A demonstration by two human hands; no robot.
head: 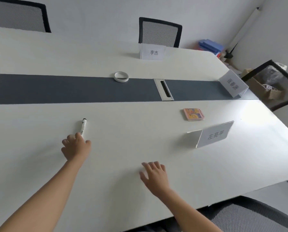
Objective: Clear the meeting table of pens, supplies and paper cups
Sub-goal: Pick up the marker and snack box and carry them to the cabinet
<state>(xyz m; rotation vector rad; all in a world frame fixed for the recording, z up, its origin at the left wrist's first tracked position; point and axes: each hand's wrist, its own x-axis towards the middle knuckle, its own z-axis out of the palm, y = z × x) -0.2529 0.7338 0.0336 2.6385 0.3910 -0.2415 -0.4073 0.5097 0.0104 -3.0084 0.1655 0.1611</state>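
Observation:
A white marker with a black cap (83, 127) lies on the white meeting table (123, 131). My left hand (76, 147) reaches its near end, with index finger and thumb on either side of the tip; the marker still lies flat. My right hand (154, 176) hovers low over the table's near part, fingers spread and holding nothing. A roll of white tape (121, 76) sits at the far edge of the grey centre strip. A small colourful spiral notepad (193, 114) lies to the right.
Three name cards stand on the table: one near right (214, 134), one at the far right end (233, 83), one at the far side (152, 51). A cable hatch (163, 89) sits in the grey strip. Mesh chairs (160, 31) surround the table.

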